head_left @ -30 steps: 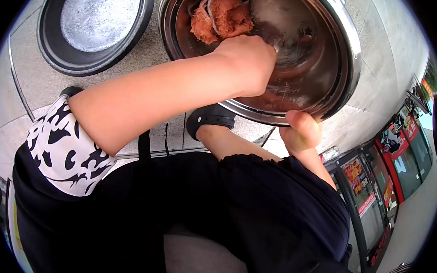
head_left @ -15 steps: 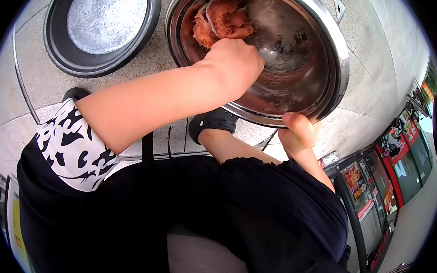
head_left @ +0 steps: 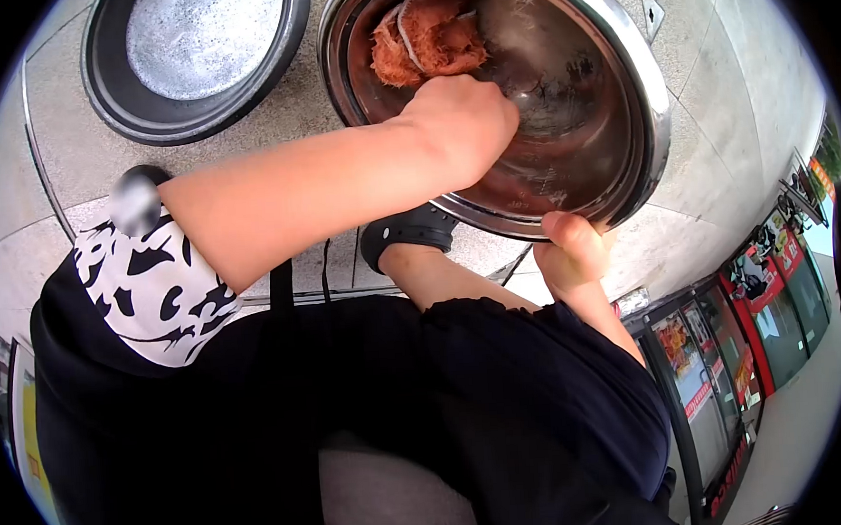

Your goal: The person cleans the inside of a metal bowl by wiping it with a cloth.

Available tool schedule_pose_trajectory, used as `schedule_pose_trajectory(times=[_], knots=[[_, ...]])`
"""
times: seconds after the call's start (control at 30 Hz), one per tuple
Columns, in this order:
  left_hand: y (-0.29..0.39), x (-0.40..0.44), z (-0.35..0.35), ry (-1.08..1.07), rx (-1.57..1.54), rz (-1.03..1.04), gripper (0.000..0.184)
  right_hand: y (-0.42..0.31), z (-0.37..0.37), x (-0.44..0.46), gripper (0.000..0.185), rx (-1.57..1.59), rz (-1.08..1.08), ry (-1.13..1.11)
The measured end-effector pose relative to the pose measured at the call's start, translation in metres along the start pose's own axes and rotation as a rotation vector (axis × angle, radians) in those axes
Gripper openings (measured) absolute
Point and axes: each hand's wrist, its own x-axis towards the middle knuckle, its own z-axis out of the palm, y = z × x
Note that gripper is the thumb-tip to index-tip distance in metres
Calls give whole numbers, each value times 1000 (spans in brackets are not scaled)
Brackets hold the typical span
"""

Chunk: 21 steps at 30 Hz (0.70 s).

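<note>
A large shiny metal bowl [head_left: 582, 173] is tipped with its mouth toward me, its inner wall wet-looking. My right hand [head_left: 574, 254] grips the bowl's lower rim, the thumb over the edge. Inside the bowl is my left hand [head_left: 466, 132], closed into a fist with the knuckles up. Whatever that fist holds, if anything, is hidden beneath it. Just above the fist, against the bowl's upper left wall, rests a fuzzy reddish-orange clump [head_left: 432, 36] with a whitish edge; its exact kind is unclear.
A dark round tub [head_left: 161, 124] with foamy, whitish liquid stands on the tiled pavement [head_left: 710, 152] at upper left. My dark clog [head_left: 408, 235] is just below the bowl. Shopfronts [head_left: 702, 362] with red signs line the right side.
My left fist has slid a little to the right inside the bowl, and its forearm has shifted with it. My right hand keeps its hold on the rim.
</note>
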Motion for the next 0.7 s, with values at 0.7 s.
schedule_pose_trajectory(times=[0.7], knots=[[3, -9, 13, 178, -55, 70, 9, -4, -10, 0, 69, -72, 71, -32]])
